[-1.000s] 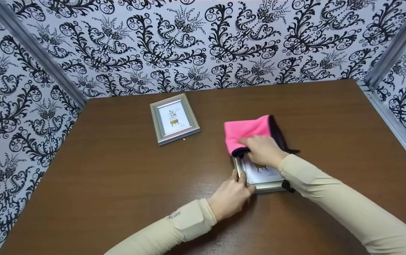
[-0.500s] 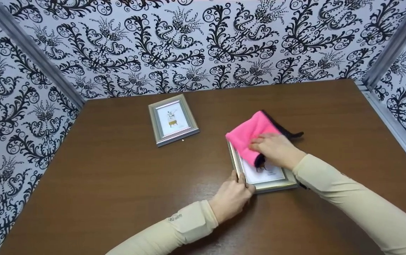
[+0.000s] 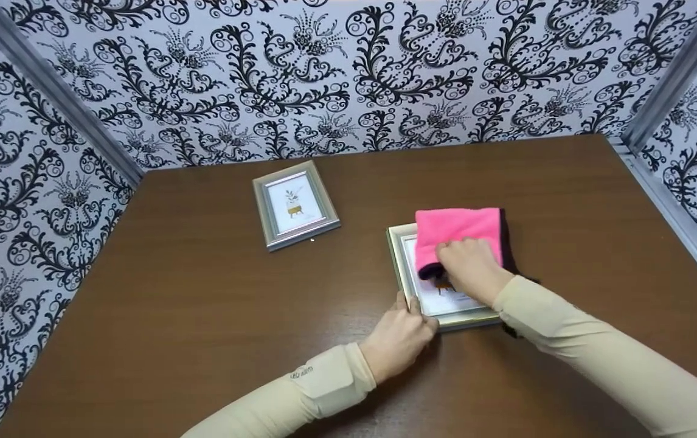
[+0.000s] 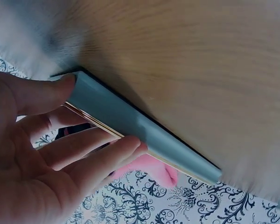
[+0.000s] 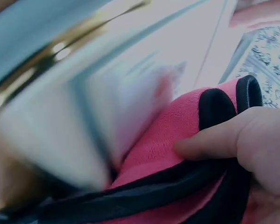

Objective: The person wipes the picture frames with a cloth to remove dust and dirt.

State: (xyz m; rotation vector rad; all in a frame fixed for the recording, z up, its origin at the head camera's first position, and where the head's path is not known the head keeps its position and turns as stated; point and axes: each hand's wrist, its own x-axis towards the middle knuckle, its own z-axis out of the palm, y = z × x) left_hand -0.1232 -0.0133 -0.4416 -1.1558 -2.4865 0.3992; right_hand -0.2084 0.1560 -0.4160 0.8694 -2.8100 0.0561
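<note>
Near the table's middle right lies a picture frame with a pale silvery-gold border and a small drawing. My left hand holds its near left corner. In the left wrist view the thumb presses one side of that corner, and the fingers lie along the frame's edge. My right hand grips a folded pink cloth with dark trim, resting over the upper part of the frame. Seen from the right wrist, the thumb pinches the cloth against the picture surface. The cloth and hand hide much of the drawing.
A second, similar picture frame lies face up at the back left of the brown table, with a tiny pale speck by its near edge. Walls patterned in black and white enclose the table's back and sides.
The right hand has swept the cloth to the right across the frame, turning it on the way, which exposes the frame's upper left corner. The left hand keeps its hold, and the frame stays put.
</note>
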